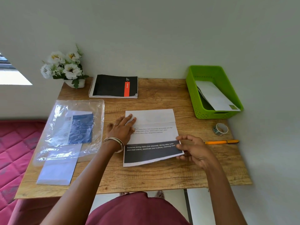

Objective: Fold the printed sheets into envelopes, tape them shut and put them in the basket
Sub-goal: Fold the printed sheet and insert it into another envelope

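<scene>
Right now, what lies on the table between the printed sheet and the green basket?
Only bare wood table in the head view. The tape roll sits nearer, below the green basket, off the line from the printed sheet.

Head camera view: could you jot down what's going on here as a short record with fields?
Sheet: white printed paper sheet with a dark band, far edge folded over, on the wooden table
Left hand: fingers flat, pressing the sheet's left side
Right hand: pinches the near right corner, lifting it
Basket: green plastic basket, holds a white folded envelope
Tape: roll of tape, right of the sheet
</scene>
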{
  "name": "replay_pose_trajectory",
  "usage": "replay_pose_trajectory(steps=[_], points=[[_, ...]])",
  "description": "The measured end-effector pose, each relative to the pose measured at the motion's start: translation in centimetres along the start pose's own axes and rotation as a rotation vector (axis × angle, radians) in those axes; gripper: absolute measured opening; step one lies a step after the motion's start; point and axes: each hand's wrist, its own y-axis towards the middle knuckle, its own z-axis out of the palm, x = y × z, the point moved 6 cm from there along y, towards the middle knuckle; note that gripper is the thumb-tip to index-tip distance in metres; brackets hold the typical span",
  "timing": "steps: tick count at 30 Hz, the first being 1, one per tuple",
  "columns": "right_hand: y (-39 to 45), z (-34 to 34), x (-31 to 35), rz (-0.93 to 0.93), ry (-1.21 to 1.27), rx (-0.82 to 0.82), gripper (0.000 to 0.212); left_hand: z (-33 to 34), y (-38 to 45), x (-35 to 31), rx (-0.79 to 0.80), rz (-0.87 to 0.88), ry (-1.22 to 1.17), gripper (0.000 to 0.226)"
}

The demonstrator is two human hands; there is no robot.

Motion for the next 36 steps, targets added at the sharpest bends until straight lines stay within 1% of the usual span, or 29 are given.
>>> replay_pose_trajectory(steps=[2,3,6,8,9,10,13,17,19,21,23,24,25,27,29,31,33,36], points=[[-0.2,0.1,0.3,0.026,0.07,0.033,0.014,-0.3,0.2,0.0,0.018,0.006,-0.039,0.048],[-0.1,0.1,0.4,0.04,0.151,0.04,0.013,-0.5,0.2,-0.1,0.03,0.004,-0.066,0.049],[0.5,0.4,0.5,0.09,0.56,0.067,0.016,-0.5,0.6,0.8,0.068,-0.06,-0.229,0.056],[1.0,0.5,0.5,0.105,0.767,0.071,0.017,-0.1,1.1,1.6,0.137,-0.053,-0.25,0.069],[1.2,0.5,0.5,0.104,0.806,0.067,0.017,0.0,1.3,1.9,0.17,-0.048,-0.259,0.075],[1.4,0.6,0.5,0.101,0.819,0.064,0.016,0.0,1.4,2.1,0.193,-0.053,-0.271,0.076],[1.7,1.1,0.1,0.096,0.813,0.05,0.017,-0.1,1.5,2.0,0.232,-0.043,-0.262,0.057],[2.4,1.3,-0.4,0.075,0.721,-0.02,0.022,-0.6,1.1,1.3,0.256,0.001,-0.201,0.07],[2.4,1.4,-0.4,0.034,0.607,-0.075,0.017,-0.4,0.6,0.8,0.247,0.064,-0.113,0.095],[2.1,1.4,-0.1,-0.038,0.376,-0.18,0.011,0.0,0.2,0.5,0.224,0.099,-0.064,0.113],[1.6,1.5,0.7,-0.186,-0.018,-0.336,0.018,0.5,0.3,0.7,0.205,0.097,-0.055,0.117],[1.2,2.0,1.4,-0.299,-0.223,-0.387,0.02,0.7,0.3,0.8,0.204,0.091,-0.058,0.118],[0.8,3.1,2.0,-0.424,-0.403,-0.395,0.019,0.7,0.4,0.8,0.203,0.087,-0.061,0.117],[0.2,6.3,2.5,-0.647,-0.691,-0.304,0.019,0.6,0.4,0.7,0.196,0.084,-0.059,0.117],[-0.1,9.9,1.7,-0.776,-0.943,-0.128,0.029,0.7,0.4,0.7,0.186,0.079,-0.055,0.117],[-0.1,12.8,0.0,-0.824,-1.152,0.035,0.042,0.7,0.5,0.8,0.172,0.072,-0.056,0.115],[0.3,14.4,-1.8,-0.848,-1.352,0.142,0.052,0.7,0.5,0.7,0.162,0.069,-0.047,0.113],[1.3,13.9,-3.4,-0.874,-1.538,0.179,0.068,0.8,0.6,0.8,0.168,0.066,-0.054,0.114]])
